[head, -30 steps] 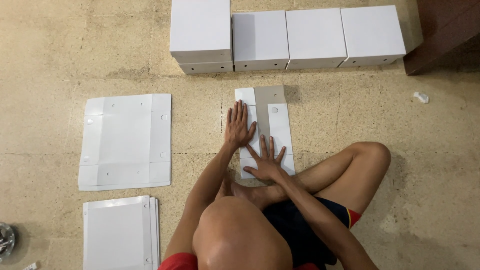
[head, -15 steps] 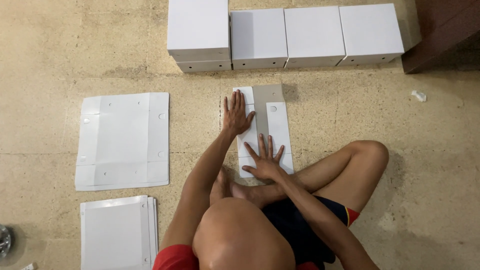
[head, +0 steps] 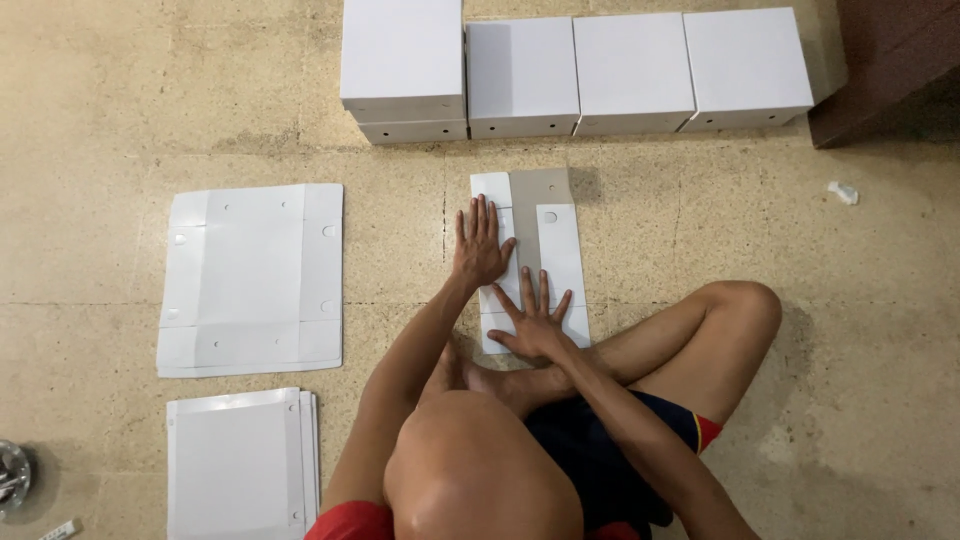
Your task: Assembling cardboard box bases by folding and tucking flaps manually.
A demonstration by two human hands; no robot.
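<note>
A flat white and grey cardboard box blank (head: 550, 225), partly folded, lies on the floor in front of me. My left hand (head: 480, 245) presses flat on its left side, fingers spread. My right hand (head: 535, 320) presses flat on its near end, fingers spread too. Neither hand grips anything. My bent legs and knee fill the lower middle of the view.
A row of assembled white boxes (head: 575, 70) stands at the far side, the leftmost stacked. An unfolded white blank (head: 250, 280) lies at left, a stack of flat blanks (head: 240, 465) below it. A dark wooden piece (head: 895, 60) sits top right, a metal object (head: 12, 475) at the left edge.
My left hand has slid a little farther up the blank. The right hand stays pressed near the blank's near end.
</note>
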